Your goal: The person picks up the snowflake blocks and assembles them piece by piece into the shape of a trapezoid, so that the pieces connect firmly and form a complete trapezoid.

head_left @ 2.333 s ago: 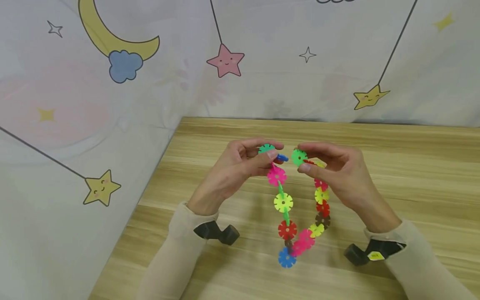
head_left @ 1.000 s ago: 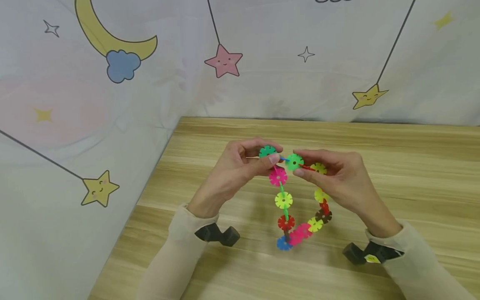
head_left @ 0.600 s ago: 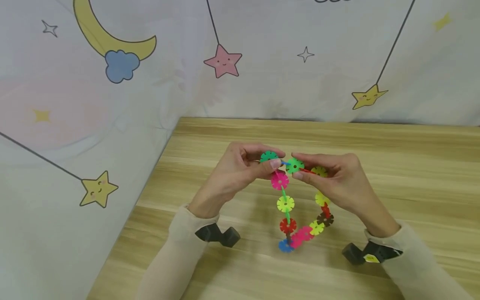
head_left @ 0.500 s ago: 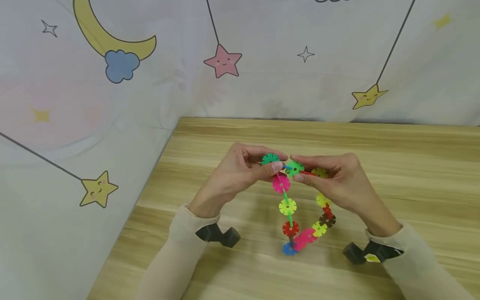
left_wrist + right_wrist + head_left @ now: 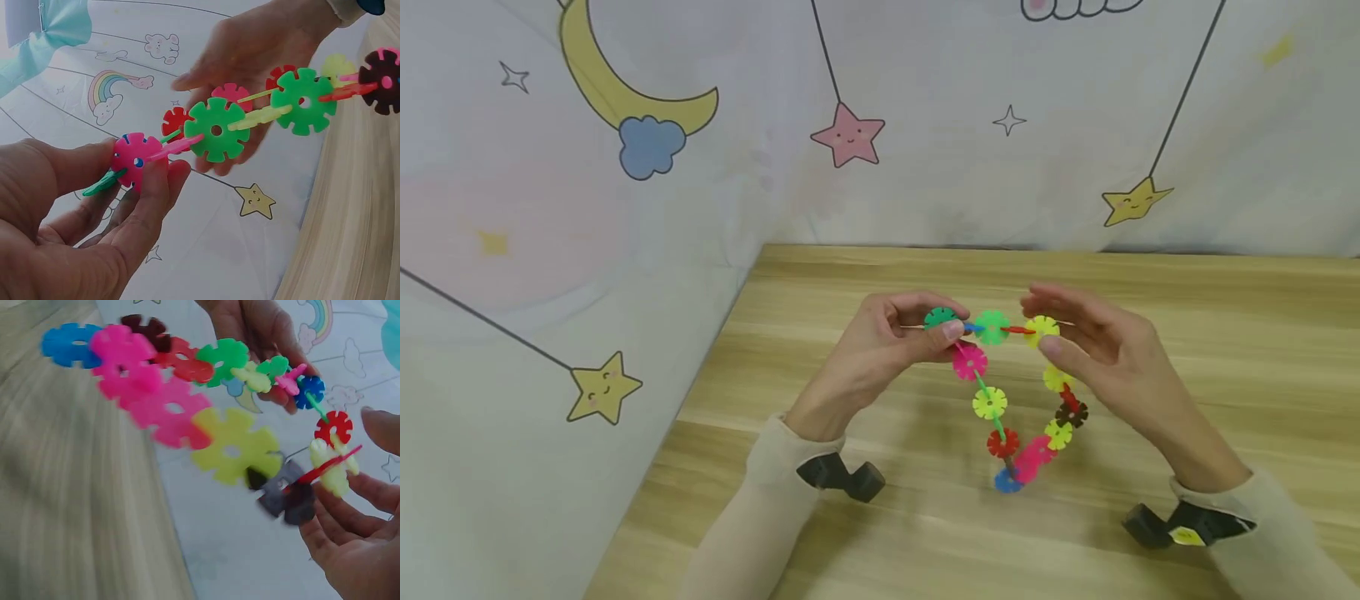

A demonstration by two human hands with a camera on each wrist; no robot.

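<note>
A loop of notched plastic snowflake discs (image 5: pixel 982 406) in several colours hangs between both hands above the table. My left hand (image 5: pixel 880 354) pinches it at the top left, thumb and fingers on a teal disc (image 5: pixel 937 317) and the neighbouring blue one. That blue disc (image 5: pixel 973 327) is slotted into a bright green disc (image 5: pixel 985 321), and a red disc links on to a yellow disc (image 5: pixel 1039 322). My right hand (image 5: pixel 1138 375) hovers around this yellow disc. In the right wrist view its thumb (image 5: pixel 382 430) stands apart from the discs, fingers spread behind them.
The wood-grain table (image 5: pixel 820 275) spreads beneath both hands. Behind and to the left hangs a pale cloth (image 5: pixel 925 192) printed with stars and a moon. Each wrist wears a black camera mount (image 5: pixel 842 479).
The gap between the blue and bright green discs has closed, joining the chain into a loop. My right hand has let go of the green disc and moved right; the loop's bottom has swung right.
</note>
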